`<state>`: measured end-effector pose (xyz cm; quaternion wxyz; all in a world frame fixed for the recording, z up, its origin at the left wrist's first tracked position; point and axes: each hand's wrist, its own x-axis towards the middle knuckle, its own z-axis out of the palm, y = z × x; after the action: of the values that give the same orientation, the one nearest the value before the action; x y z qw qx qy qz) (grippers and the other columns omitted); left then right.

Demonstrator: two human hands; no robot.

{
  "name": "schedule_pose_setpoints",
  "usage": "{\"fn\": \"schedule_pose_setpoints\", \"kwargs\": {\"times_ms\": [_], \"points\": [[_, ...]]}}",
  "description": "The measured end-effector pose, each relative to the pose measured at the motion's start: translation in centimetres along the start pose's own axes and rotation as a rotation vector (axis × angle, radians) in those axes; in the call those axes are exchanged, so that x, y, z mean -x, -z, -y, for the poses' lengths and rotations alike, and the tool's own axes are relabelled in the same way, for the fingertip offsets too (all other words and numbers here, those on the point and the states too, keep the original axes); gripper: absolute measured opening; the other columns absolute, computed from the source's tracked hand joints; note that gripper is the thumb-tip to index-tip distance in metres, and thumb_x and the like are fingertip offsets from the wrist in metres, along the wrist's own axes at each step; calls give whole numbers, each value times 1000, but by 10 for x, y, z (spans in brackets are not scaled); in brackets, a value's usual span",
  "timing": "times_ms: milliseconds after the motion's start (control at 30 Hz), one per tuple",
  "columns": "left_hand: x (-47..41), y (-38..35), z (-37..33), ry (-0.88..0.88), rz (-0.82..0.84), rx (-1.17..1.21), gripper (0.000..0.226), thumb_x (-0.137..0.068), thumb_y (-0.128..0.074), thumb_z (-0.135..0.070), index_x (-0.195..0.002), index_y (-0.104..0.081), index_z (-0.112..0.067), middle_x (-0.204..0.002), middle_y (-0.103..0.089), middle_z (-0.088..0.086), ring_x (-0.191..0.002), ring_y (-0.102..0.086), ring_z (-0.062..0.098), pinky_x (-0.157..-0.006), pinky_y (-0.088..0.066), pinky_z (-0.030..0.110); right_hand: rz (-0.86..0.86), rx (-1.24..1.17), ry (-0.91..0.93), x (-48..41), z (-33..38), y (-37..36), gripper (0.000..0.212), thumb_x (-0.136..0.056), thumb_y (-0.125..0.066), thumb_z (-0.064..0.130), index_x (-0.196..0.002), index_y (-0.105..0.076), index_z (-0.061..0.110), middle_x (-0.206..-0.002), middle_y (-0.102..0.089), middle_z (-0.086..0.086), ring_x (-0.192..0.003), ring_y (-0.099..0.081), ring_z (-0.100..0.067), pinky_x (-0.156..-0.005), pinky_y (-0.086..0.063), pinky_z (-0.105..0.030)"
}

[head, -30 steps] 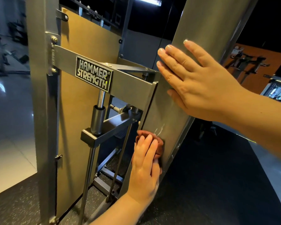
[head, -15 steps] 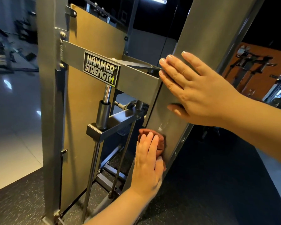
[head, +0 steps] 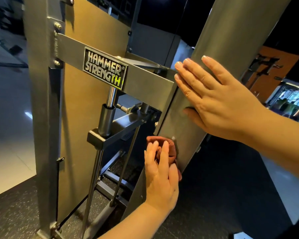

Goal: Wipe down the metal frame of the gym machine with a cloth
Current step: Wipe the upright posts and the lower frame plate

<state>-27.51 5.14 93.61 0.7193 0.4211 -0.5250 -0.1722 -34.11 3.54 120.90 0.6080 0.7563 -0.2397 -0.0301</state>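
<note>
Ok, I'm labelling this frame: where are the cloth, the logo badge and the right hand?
cloth (head: 172, 150): head view, bunched fold.
logo badge (head: 104, 68): head view, its lettering.
right hand (head: 219, 99): head view, back of hand.

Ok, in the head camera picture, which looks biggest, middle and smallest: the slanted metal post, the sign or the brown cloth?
1. slanted metal post, by far.
2. sign.
3. brown cloth, but it is bunched and partly hidden under the left hand, so its place is unsure.
</note>
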Motion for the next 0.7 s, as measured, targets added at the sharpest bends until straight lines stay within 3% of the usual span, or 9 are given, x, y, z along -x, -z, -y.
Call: {"fn": "schedule_pose_setpoints", "kwargs": {"times_ms": [67, 133, 200, 267, 367, 467, 567, 633, 700], "points": [[3, 2, 0, 44, -6, 101, 63, -103, -40, -33, -154, -20, -63, -161, 7, -35, -158, -8, 13, -122, -35, 48, 7, 7, -8, 0, 2, 1, 71, -107, -9, 43, -160, -6, -4, -167, -1, -28, -157, -1, -41, -126, -6, -57], [-7, -3, -12, -67, -59, 77, 57, -105, -39, -27, -158, -27, -43, -166, 2, -21, -158, -8, 11, -126, -27, 32, 19, -5, -9, -1, 4, 2, 71, -107, -8, 42, -160, -7, -5, -167, -2, -28, -157, -1, -41, -126, -5, -58], [-24, -12, -32, -133, -119, 25, 53, -106, -41, -19, -158, -34, -23, -167, -8, -1, -159, -10, 21, -128, -23, 36, 22, -14, -9, -2, 5, 4, 71, -107, -8, 42, -160, -9, -5, -167, -4, -28, -157, -2, -41, -126, -5, -57], [-38, -16, -44, -133, -148, 27, 49, -107, -43, -16, -155, -41, -15, -165, -16, 6, -159, -14, 26, -128, -25, 40, 16, 2, -9, 1, 4, 4, 72, -106, -6, 43, -160, -8, -5, -166, -3, -29, -157, -1, -41, -126, -5, -57], [-28, -15, -28, -185, -134, -8, 46, -108, -42, -22, -154, -43, -19, -163, -20, 0, -157, -20, 28, -123, -32, 51, 27, 33, -4, -1, 4, 4, 73, -105, -2, 44, -160, -5, -5, -166, 0, -30, -157, 1, -41, -126, -3, -57], [12, -10, 0, -94, -105, -9, 49, -107, -41, -25, -155, -39, -38, -164, -17, -11, -155, -22, 27, -114, -40, 62, 41, 41, 3, 1, 4, 3, 74, -104, 1, 44, -160, -5, -4, -166, 0, -30, -157, 1, -42, -126, -4, -57], [11, -11, -6, -87, -146, -16, 53, -105, -41, -20, -154, -38, -40, -163, -18, -1, -154, -21, 23, -118, -40, 48, 23, 61, 9, 2, 3, 1, 75, -103, 4, 45, -160, -5, -3, -166, 0, -29, -157, 1, -42, -126, -4, -57], [-11, -16, -26, -142, -191, -28, 51, -104, -43, -13, -152, -42, -28, -161, -23, 14, -153, -23, 25, -124, -31, 33, 26, 67, 9, 2, 3, 1, 75, -103, 6, 44, -160, -4, -3, -166, 0, -29, -157, 1, -42, -126, -4, -57], [-31, -20, -41, -164, -214, -28, 46, -104, -44, -11, -149, -45, -20, -159, -27, 12, -153, -26, 28, -125, -30, 32, 28, 60, 8, 2, 3, 1, 75, -102, 6, 44, -160, -4, -3, -166, 0, -29, -157, 1, -42, -126, -3, -57]]}}
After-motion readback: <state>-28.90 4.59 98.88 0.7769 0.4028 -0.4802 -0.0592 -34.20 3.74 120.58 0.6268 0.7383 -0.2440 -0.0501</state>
